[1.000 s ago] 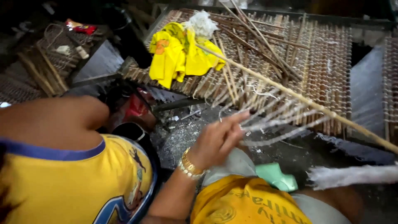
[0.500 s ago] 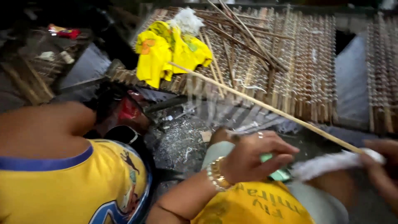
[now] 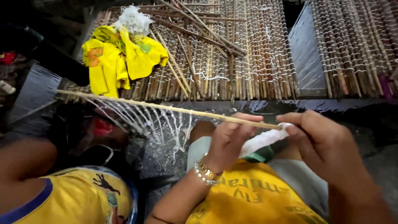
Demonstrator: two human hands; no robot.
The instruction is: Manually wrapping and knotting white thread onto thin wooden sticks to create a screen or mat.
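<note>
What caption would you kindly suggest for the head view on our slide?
Left hand and right hand hold a thin stick trailing white threads, above a mat of sticks.

Slatted stick rack (image 3: pixel 265 62), yellow cloth (image 3: pixel 120 58), white thread tuft (image 3: pixel 133 18), loose sticks (image 3: pixel 195 33)

At lower centre, the left hand (image 3: pixel 227 139) and right hand (image 3: pixel 321 139) grip a thin stick (image 3: pixel 166 108). White threads (image 3: pixel 161 124) hang from it. A yellow cloth (image 3: pixel 116 58) lies upper left on the stick mat (image 3: pixel 248 62).

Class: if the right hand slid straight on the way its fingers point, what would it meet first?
Most likely the left hand, which grips the same thin stick just beyond the right hand and white cloth; depth looks close.
</note>
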